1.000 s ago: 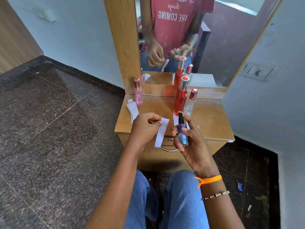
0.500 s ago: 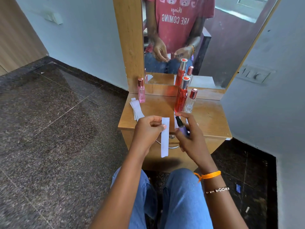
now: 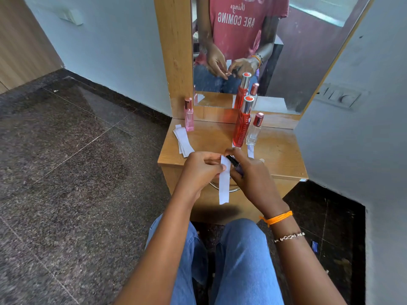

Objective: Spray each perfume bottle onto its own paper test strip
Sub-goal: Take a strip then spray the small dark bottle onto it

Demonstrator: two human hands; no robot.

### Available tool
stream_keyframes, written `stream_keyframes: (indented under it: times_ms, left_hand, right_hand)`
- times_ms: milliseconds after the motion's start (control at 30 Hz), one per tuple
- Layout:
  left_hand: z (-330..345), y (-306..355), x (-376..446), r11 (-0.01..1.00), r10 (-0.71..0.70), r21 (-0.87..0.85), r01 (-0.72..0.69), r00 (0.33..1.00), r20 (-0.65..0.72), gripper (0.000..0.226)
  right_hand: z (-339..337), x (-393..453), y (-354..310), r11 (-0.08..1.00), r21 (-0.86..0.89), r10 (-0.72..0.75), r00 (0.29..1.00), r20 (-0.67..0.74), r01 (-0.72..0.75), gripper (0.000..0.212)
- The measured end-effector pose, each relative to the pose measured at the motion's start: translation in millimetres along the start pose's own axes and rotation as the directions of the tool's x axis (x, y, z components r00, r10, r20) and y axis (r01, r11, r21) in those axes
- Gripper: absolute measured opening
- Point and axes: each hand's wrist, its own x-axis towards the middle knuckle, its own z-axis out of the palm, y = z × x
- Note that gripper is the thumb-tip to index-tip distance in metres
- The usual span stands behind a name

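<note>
A flat white paper strip (image 3: 224, 183) is pinched in the left hand (image 3: 199, 170); a small black-capped purple bottle (image 3: 235, 165) is gripped tight by the right hand (image 3: 253, 179) above the wooden dresser (image 3: 275, 150).

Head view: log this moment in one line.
left hand: holds paper strip | right hand: holds dark bottle, nozzle at strip | table: three bottles standing

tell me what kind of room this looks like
Probably a bedroom or dressing corner at home. A small wooden dressing table stands against a mirror, with perfume bottles on top and a wall switch panel beside it. The floor is dark polished stone.
</note>
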Motion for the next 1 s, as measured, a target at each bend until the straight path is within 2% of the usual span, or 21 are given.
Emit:
stream_keyframes:
  times_ms: [267,500,633,733,1000]
  left_hand:
    - [-1.1,-1.6,-0.5,0.999,-0.029,0.031,0.028,0.999,0.032,0.028]
    - [0.0,-5.6,1.9,0.999,-0.047,0.02,0.046,0.998,0.033,0.027]
    - [0.3,-9.8,9.6,0.997,-0.038,0.061,0.039,0.999,-0.012,0.029]
    - [2.1,-7.9,26.5,0.992,-0.017,0.125,0.023,0.999,-0.048,0.033]
    - [15.1,-1.0,80.4,0.905,0.159,0.415,-0.091,0.979,-0.131,0.04]
  right_hand:
    - [2.5,-3.0,4.5,0.999,-0.013,-0.037,0.999,-0.009,0.037,0.039]
    - [1.5,-2.8,7.5,0.999,0.034,0.019,0.999,-0.036,-0.018,0.039]
    - [3.3,-6.1,11.5,0.992,0.091,0.095,0.991,-0.093,-0.087,0.047]
    - [5.4,-11.1,15.7,0.979,0.14,0.169,0.978,-0.123,-0.151,0.052]
    - [12.9,-16.7,18.0,0.959,0.217,0.204,0.974,-0.095,-0.18,0.055]
